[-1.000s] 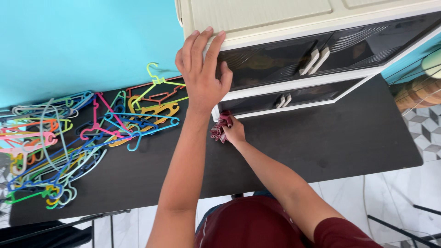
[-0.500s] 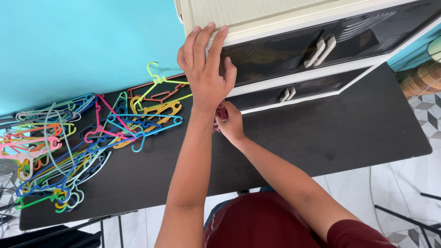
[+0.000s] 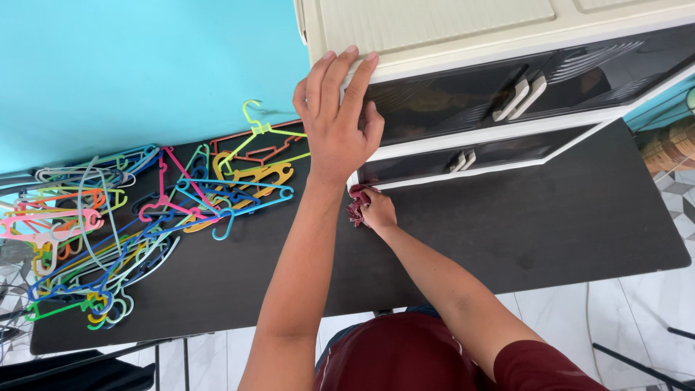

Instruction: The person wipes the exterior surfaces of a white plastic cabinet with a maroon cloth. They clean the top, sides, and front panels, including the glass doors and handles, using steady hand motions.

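My left hand (image 3: 337,119) lies flat with fingers spread on the top front corner of a cream plastic cabinet (image 3: 434,29) that has dark translucent doors. My right hand (image 3: 376,210) is closed on a dark red checked cloth (image 3: 357,203), pressed against the cabinet's lower left corner where it meets the black table (image 3: 543,217). Part of the cloth is hidden behind my left forearm.
A heap of several coloured plastic hangers (image 3: 130,217) covers the left half of the table. A turquoise wall (image 3: 130,65) lies behind it. White tiled floor (image 3: 637,304) shows below the table's front edge, and a wicker item (image 3: 670,145) sits at the far right.
My right hand with the cloth has moved back and forth along the cabinet's lower left corner. My left hand has stayed on the cabinet's top corner. The view has shifted slightly.
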